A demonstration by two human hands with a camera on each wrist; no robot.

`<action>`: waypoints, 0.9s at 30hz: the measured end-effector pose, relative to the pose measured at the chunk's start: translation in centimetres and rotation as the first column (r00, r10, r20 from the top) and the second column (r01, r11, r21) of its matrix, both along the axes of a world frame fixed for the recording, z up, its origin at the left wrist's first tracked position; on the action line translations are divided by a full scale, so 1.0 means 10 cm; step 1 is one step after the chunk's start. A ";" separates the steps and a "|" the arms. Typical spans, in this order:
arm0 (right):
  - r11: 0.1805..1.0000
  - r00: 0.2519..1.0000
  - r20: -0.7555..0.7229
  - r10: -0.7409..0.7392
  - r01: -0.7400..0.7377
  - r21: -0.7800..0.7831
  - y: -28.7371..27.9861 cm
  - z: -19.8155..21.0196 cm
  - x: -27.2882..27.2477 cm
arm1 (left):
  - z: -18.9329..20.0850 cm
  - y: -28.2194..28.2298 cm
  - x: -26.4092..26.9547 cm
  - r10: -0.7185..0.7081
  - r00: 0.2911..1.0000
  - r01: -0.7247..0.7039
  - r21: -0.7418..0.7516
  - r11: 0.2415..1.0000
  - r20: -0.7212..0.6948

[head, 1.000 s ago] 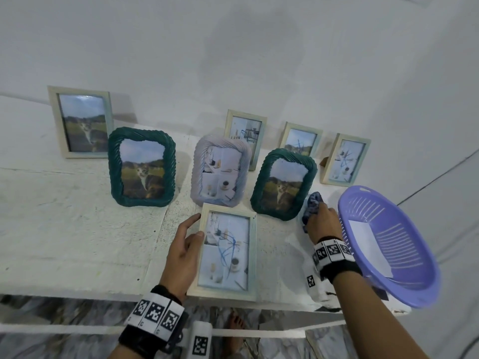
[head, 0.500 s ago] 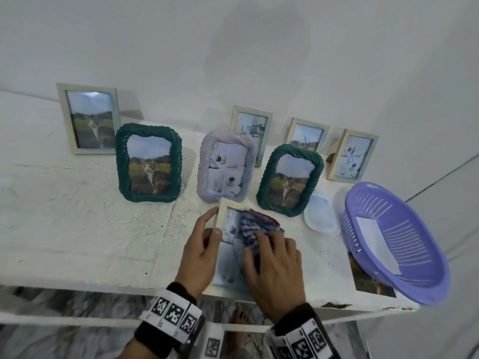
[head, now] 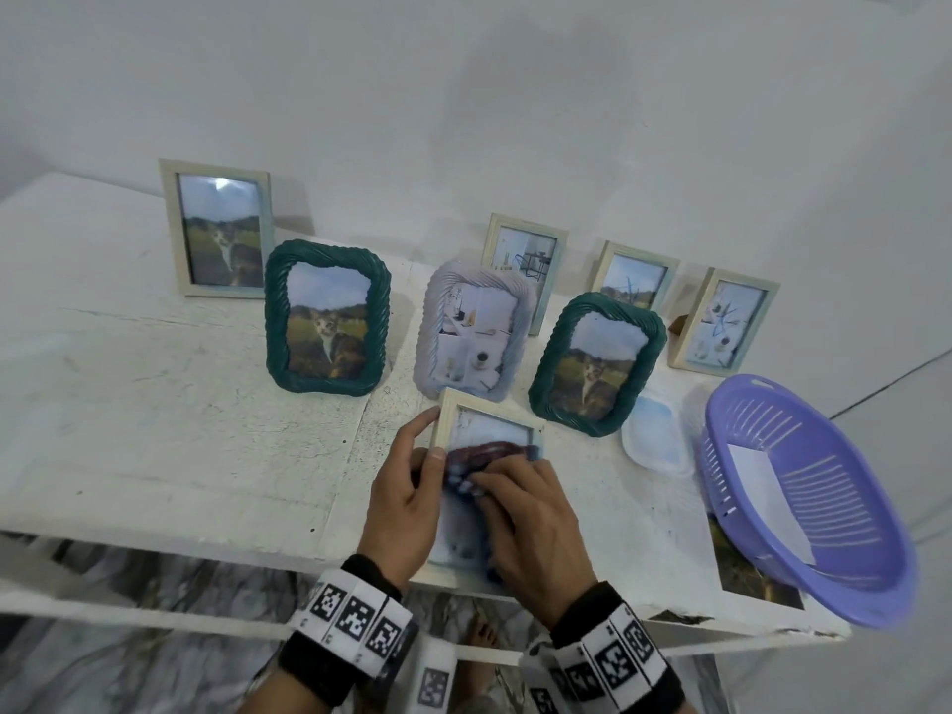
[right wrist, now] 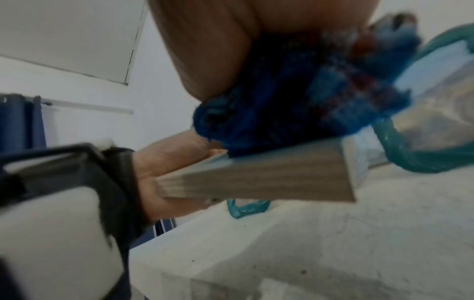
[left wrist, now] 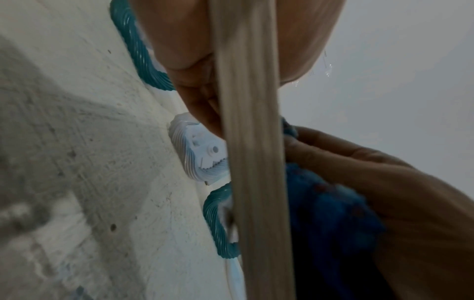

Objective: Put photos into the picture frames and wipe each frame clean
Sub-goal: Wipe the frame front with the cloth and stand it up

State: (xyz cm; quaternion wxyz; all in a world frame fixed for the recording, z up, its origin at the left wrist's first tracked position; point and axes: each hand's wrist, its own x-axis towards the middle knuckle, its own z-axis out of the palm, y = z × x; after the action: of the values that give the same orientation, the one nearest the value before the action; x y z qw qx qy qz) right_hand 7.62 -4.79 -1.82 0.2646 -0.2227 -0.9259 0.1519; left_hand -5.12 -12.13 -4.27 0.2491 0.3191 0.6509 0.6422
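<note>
A pale wooden picture frame sits tilted at the table's front edge, its right side raised off the top. My left hand grips its left rail, index finger along the rail and thumb on the front. My right hand holds a bunched dark blue cloth and presses it on the glass about halfway down. The cloth and both hands hide most of the photo. In the left wrist view the frame's edge runs down the middle, with the cloth to its right.
Several framed photos stand behind on the white table: two green twisted frames, a lilac one, and pale wooden ones at the back. A purple basket overhangs the right corner, on a loose photo. A clear sheet lies beside it.
My right hand came from beside the basket onto the frame with the cloth, then drew it down the glass. The left hand has kept hold of the frame's left rail.
</note>
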 end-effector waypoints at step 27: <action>0.982 0.877 0.466 0.114 -0.169 0.077 -0.32 -0.08 0.27 | -0.04 -0.07 -0.08 0.049 0.989 -0.046 -0.030 0.999 0.137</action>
State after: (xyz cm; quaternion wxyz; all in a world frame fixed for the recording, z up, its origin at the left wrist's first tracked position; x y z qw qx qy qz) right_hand 10.28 -8.01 -2.62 0.0385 -0.1680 -0.9832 0.0599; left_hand -5.88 -12.78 -4.67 0.2822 0.2552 0.6481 0.6597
